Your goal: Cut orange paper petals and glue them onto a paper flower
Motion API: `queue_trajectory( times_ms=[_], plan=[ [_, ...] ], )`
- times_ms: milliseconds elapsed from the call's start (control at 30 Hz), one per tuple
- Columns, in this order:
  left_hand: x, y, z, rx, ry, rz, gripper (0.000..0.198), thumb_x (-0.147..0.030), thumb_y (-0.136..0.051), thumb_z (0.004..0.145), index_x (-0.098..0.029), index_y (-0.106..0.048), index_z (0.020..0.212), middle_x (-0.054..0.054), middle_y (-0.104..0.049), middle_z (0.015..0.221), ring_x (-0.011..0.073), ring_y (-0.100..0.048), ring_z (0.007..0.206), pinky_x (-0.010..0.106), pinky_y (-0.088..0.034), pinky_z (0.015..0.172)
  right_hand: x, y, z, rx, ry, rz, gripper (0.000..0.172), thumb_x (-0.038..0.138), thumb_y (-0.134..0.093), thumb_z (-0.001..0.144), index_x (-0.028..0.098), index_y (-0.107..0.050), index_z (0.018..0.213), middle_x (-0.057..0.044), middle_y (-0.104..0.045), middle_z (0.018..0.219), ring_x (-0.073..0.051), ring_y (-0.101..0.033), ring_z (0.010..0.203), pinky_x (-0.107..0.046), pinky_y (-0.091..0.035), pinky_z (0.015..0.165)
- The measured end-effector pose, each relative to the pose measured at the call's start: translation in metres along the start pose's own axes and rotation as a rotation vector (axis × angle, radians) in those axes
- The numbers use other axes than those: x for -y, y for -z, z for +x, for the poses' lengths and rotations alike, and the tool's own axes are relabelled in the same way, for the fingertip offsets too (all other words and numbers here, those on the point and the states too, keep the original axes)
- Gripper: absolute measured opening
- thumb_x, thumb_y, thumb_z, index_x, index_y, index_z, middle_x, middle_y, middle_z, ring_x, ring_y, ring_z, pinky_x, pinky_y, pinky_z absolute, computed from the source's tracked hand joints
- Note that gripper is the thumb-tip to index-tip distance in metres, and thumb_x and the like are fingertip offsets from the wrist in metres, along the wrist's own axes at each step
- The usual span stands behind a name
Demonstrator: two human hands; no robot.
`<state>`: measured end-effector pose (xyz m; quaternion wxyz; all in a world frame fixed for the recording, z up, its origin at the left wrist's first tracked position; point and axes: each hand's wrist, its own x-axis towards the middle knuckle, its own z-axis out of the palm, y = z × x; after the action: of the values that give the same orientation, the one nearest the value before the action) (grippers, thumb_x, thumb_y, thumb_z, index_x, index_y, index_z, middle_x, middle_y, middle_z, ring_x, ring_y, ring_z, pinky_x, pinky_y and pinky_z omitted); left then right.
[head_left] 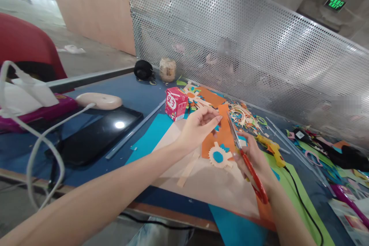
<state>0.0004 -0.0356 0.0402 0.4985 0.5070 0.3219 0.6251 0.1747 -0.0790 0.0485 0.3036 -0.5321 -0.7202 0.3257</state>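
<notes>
My left hand (201, 125) pinches the edge of an orange paper strip (223, 125) between thumb and fingers. Red-handled scissors (245, 157) are gripped in my right hand (250, 157), their blades pointing up along the strip's right edge. Whether the blades touch the paper I cannot tell. Below the strip lies a cream paper cutout (211, 157) with a toothed ring shape and a blue centre. Under it a large pale sheet (178, 173) covers blue paper (155, 132). A narrow pale strip (188, 170) lies on the sheet.
A pink box (175, 103) stands beyond my left hand, near paper scraps (245, 117). A yellow glue gun (272, 149) with a black cord lies right. A black phone (100, 134), a white cable (62, 161) and a clear stick (135, 130) are left. A perforated metal panel (230, 27) borders the table.
</notes>
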Motion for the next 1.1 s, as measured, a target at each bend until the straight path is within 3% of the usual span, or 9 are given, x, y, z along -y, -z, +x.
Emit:
queue_trajectory(
  times_ms=[267, 433, 700, 833, 1100],
  plan=[
    [0.0068, 0.0027, 0.0029, -0.018, -0.039, -0.02, 0.013, -0.022, -0.063, 0.076, -0.016, -0.056, 0.085, -0.001, -0.059, 0.071, 0.0058, -0.056, 0.056, 0.015, -0.05, 0.046, 0.0002, 0.0004, -0.0008, 0.031, -0.011, 0.025, 0.049, 0.045, -0.048, 0.081, 0.02, -0.031, 0.121, 0.013, -0.037, 0.046, -0.007, -0.034, 0.031, -0.021, -0.027, 0.037],
    [0.0087, 0.0042, 0.0036, -0.006, -0.145, -0.029, 0.005, -0.019, -0.058, 0.079, -0.017, -0.059, 0.083, -0.002, -0.056, 0.068, 0.0044, -0.052, 0.056, 0.012, -0.045, 0.044, -0.0025, -0.0008, 0.0002, 0.059, -0.023, 0.055, 0.054, 0.049, -0.051, 0.079, 0.021, -0.03, 0.121, 0.012, -0.041, 0.049, -0.009, -0.04, 0.036, -0.019, -0.028, 0.038],
    [0.0053, 0.0024, 0.0007, -0.024, -0.137, 0.057, 0.021, -0.019, -0.059, 0.077, -0.017, -0.06, 0.099, -0.002, -0.057, 0.071, 0.005, -0.051, 0.051, 0.014, -0.047, 0.04, 0.0024, -0.0012, -0.0008, 0.012, 0.0, -0.007, 0.049, 0.043, -0.047, 0.083, 0.02, -0.029, 0.123, 0.012, -0.04, 0.052, -0.008, -0.038, 0.034, -0.023, -0.033, 0.041],
    [0.0055, 0.0017, -0.0004, -0.014, -0.142, 0.083, 0.011, -0.019, -0.059, 0.078, -0.015, -0.059, 0.088, -0.001, -0.059, 0.071, 0.0024, -0.049, 0.043, 0.014, -0.044, 0.037, 0.0027, -0.0014, -0.001, -0.001, -0.012, -0.003, 0.052, 0.046, -0.05, 0.081, 0.021, -0.031, 0.122, 0.012, -0.041, 0.051, -0.009, -0.042, 0.036, -0.021, -0.031, 0.04],
    [0.0019, -0.0033, -0.0006, 0.017, -0.047, -0.051, 0.008, -0.016, -0.063, 0.072, -0.014, -0.057, 0.078, 0.0, -0.059, 0.065, 0.0066, -0.055, 0.054, 0.014, -0.048, 0.039, 0.0056, 0.0017, -0.0002, -0.009, -0.027, -0.101, 0.053, 0.041, -0.051, 0.081, 0.02, -0.03, 0.124, 0.012, -0.043, 0.049, -0.009, -0.041, 0.034, -0.022, -0.034, 0.041]
  ],
)
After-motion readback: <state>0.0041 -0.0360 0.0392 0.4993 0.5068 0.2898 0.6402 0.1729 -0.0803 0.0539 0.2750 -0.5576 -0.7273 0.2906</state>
